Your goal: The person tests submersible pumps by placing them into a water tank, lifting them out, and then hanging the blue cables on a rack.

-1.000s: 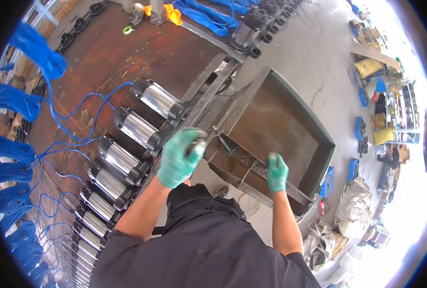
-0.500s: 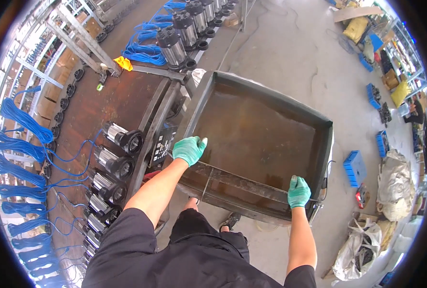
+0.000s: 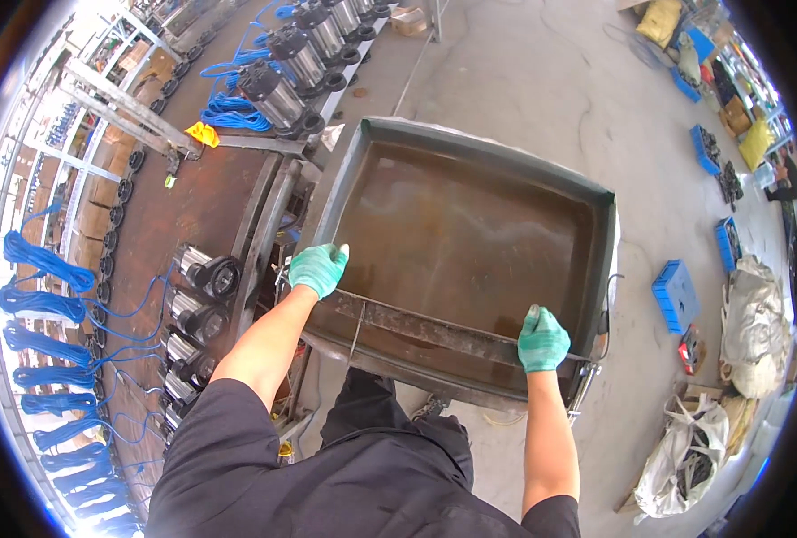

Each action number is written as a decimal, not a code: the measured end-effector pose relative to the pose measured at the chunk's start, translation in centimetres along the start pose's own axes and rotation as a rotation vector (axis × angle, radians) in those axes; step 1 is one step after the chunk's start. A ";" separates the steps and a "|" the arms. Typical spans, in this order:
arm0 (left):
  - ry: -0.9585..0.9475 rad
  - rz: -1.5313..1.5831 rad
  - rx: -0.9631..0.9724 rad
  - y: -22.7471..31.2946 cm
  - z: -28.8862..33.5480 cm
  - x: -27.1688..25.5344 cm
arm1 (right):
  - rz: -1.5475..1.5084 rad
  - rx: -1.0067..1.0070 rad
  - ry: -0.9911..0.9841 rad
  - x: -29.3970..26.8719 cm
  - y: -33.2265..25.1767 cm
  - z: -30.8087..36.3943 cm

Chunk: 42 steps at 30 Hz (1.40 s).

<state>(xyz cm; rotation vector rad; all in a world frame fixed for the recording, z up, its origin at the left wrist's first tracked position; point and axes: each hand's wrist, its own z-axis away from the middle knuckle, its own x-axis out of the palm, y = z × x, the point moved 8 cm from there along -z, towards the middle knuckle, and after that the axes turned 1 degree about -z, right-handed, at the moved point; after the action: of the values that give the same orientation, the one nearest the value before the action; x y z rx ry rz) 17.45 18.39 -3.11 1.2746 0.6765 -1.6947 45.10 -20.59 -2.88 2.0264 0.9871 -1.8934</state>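
Rusty steel tray [image 3: 470,224] dead centre on a concrete floor [image 3: 542,72], left hand [image 3: 318,269] clamped at 9 o'clock rim, right hand [image 3: 542,339] gripping at 5. Workbench [image 3: 192,206] at 9, blue crates [image 3: 676,294] at 3.

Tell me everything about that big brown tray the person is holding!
The big tray is a wide, shallow, rectangular bin of dark, rusty-looking metal with raised grey walls. It looks bare inside, its brown floor stained. A flat metal bar runs along its near edge. It stands over the concrete floor, beside a long workbench of metal cylinders. The left hand in a green glove grips its near left corner; the right hand grips the near rim.
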 end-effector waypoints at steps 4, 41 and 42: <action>0.023 0.025 -0.009 1.4 -1.8 -1.2 | 0.019 -0.007 0.030 0.5 0.2 -2.9; 0.098 0.029 0.053 16.7 -35.9 -9.9 | 0.130 0.174 -0.033 8.0 2.7 -40.7; 0.059 0.030 0.054 17.4 -36.3 -10.2 | 0.119 0.165 -0.023 7.9 3.0 -41.5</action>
<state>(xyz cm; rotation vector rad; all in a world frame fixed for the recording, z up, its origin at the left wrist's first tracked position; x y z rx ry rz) 50.37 43.70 -3.85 1.3704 0.6473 -1.6668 80.19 3.15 -4.51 2.0951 0.7086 -1.9885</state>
